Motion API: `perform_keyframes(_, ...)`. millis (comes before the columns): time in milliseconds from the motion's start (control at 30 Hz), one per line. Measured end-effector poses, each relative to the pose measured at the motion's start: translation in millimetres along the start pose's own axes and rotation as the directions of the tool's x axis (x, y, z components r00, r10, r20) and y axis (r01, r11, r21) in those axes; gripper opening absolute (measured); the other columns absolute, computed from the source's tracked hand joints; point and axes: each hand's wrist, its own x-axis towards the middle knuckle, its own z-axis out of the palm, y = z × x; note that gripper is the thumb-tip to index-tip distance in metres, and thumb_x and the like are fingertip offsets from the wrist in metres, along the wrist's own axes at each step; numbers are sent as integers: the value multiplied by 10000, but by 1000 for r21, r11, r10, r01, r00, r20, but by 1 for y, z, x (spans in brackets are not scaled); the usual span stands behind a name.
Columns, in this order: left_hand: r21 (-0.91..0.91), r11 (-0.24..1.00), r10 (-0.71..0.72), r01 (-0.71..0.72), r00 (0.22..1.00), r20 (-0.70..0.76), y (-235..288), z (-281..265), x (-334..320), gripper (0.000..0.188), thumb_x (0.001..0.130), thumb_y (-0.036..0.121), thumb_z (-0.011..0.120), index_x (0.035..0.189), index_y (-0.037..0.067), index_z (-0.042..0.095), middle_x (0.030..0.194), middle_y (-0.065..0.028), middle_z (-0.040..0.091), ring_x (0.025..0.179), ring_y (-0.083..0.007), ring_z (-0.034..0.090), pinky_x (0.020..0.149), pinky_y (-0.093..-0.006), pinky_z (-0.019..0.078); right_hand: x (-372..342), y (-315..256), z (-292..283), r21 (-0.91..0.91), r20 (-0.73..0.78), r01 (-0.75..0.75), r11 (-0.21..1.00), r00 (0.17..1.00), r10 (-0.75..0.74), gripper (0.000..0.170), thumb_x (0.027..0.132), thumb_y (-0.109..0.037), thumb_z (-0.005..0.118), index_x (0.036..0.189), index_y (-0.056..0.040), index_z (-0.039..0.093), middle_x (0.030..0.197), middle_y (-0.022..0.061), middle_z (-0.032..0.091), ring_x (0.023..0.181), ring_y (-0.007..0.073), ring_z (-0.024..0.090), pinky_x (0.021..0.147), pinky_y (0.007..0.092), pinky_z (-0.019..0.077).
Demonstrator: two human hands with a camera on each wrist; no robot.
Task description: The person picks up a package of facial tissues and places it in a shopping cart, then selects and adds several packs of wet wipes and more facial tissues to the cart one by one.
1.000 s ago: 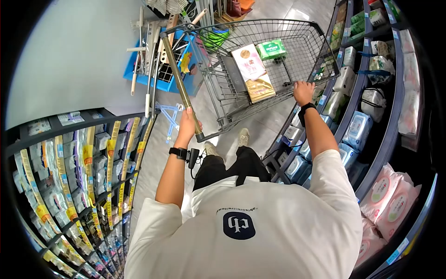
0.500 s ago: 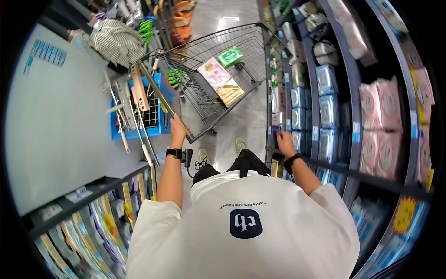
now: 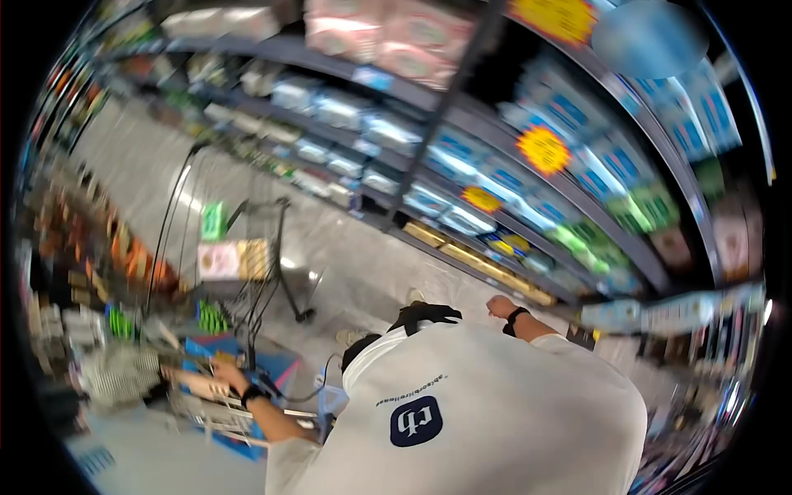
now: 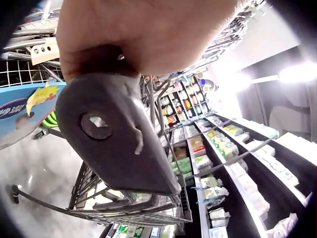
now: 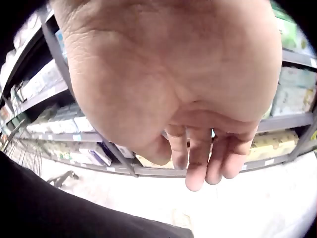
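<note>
In the head view, my left hand [image 3: 231,377] is at the shopping cart's handle at lower left. Up close in the left wrist view, its fingers curl around the bar just behind the dark plastic handle end [image 4: 119,134]. Inside the wire cart [image 3: 283,247] lie a green pack [image 3: 214,221], a pink-and-white pack [image 3: 218,261] and a gold pack [image 3: 254,259]. My right hand [image 3: 500,307] hangs beside my body, near the lower shelves. Its palm and loosely bent fingers [image 5: 199,158] hold nothing in the right wrist view.
Long shelves [image 3: 462,99] of packaged goods run across the far side, with yellow-and-red starburst signs [image 3: 543,150]. A blue bin [image 4: 29,114] holding poles and racks stands beside the cart handle. Grey tiled floor [image 3: 363,256] stretches between the cart and the shelves.
The view has swung round to the right, so cart and bin now appear at left. My right hand has left the cart's rim and dropped to my side. The left keeps its grip.
</note>
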Motion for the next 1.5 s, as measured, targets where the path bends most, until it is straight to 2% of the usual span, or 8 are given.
perform_keyframes(133,757,650,245,63,926,-287,19,49,-40,502,922,346,602,1160,-67,445,1063,-268,571,807,-296,609,642,-434,481,-37,4,24,710,19,-280,646,925,380,177,799,-194,607,808,-41,693,878,171,683,859,344,638,718,429,508)
perform_keyframes(333,974,125,846,-191,533,-4,94,192,-190,478,823,122,531,1283,5,469,1137,-236,524,973,-377,550,856,-493,418,-59,76,29,448,-753,133,884,589,294,226,875,-168,562,1013,-8,640,793,154,652,736,249,639,641,364,491)
perform_keyframes(533,228,677,495,-700,662,563,105,418,-371,318,914,31,512,1226,-31,505,1154,-167,586,1057,-269,576,895,-349,462,-152,112,-114,579,-813,272,769,261,520,221,917,-85,555,1115,-7,615,888,135,621,728,244,576,669,340,474)
perform_keyframes(733,-375,484,514,-790,-90,853,124,580,-622,257,869,-7,554,1123,16,578,1049,-101,599,943,-215,599,803,-303,483,-232,137,-215,276,-912,392,877,-183,368,284,902,-50,580,1183,-10,568,925,100,576,817,198,575,729,302,470)
perform_keyframes(900,-634,498,533,-591,-368,762,185,624,-800,337,882,37,585,1210,-21,541,1173,-164,563,1056,-264,586,884,-328,481,-273,169,-282,177,-860,352,919,-399,318,489,892,-196,647,1280,29,451,1082,145,552,982,250,556,854,352,454)
perform_keyframes(1033,-624,475,587,-621,-305,750,167,660,-862,557,864,104,633,1341,-71,403,1295,-236,492,1158,-308,539,958,-375,450,-280,186,-319,248,-873,439,863,-285,396,661,865,-328,687,1323,47,394,1206,199,530,1080,286,547,912,365,446)
perform_keyframes(1100,-584,484,587,-652,-253,769,160,664,-877,613,858,134,637,1358,-82,354,1325,-264,448,1211,-367,472,1002,-417,402,-288,181,-334,377,-892,567,732,10,452,815,831,-411,710,1369,68,329,1294,235,496,1155,313,526,964,368,428)
perform_keyframes(1500,-765,182,787,-618,-375,490,160,642,-889,587,854,139,665,1336,-22,371,1268,-184,444,1226,-358,424,999,-442,371,-303,184,-310,70,-883,747,661,-263,389,692,769,-94,769,1304,-17,336,1215,125,506,1095,227,538,944,338,440)
